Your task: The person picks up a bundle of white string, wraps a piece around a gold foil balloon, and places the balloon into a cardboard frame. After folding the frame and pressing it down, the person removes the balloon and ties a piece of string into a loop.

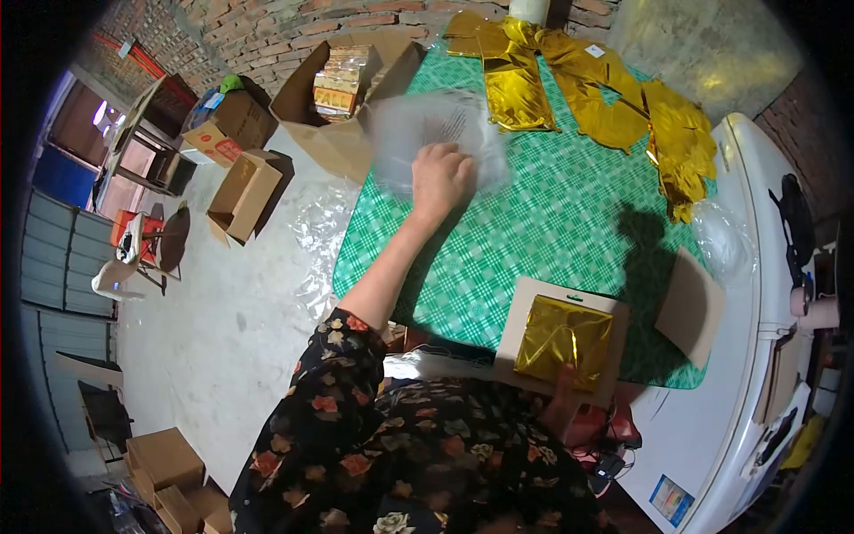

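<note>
My left hand [442, 181] reaches across the table, fingers curled closed on a clear plastic bag [400, 147] that is smeared by motion. Faint dark print shows on the plastic. At the table's near edge, my right hand [560, 402] grips the lower edge of a cardboard backing card [511, 343], thumb in front and the other fingers hidden. A folded gold foil piece [565, 338] lies flat against the card, below its slotted hang hole.
A green checked cloth covers the table [498, 258]. Gold foil pieces [600, 84] lie along its back. A loose cardboard sheet [689, 307] and crumpled clear plastic [725, 236] are at right. A carton [334, 147] holding packed goods stands at the left edge; a white appliance [756, 222] stands right.
</note>
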